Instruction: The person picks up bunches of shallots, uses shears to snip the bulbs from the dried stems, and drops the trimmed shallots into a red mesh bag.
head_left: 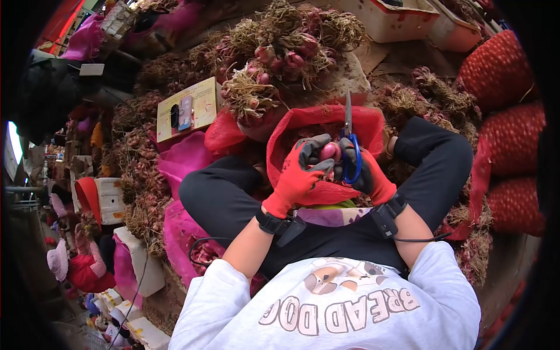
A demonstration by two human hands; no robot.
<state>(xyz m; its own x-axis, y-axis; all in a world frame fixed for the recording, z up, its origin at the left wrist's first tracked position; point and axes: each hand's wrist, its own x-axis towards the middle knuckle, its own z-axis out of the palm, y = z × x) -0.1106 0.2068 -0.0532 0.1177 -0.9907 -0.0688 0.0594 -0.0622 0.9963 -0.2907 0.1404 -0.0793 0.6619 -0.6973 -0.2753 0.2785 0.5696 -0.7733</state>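
Head view: the pink onion (330, 153) lies against the fingers of the gloved left hand (300, 169), which are curled and clamped on it over the open red mesh bag (279, 131). The gloved right hand (368, 175) has its fingers closed around the blue handles of the scissors (349, 135), just beside the onion, partly hiding their grip. Beyond the bag, stalked onion bunches (280, 55) are heaped; left of it, 2 phones (185, 112) rest on a carton (204, 99). Right of it, 3 red mesh sacks (496, 64) bulge with contents. The bag's interior is shadowed, mostly unreadable.
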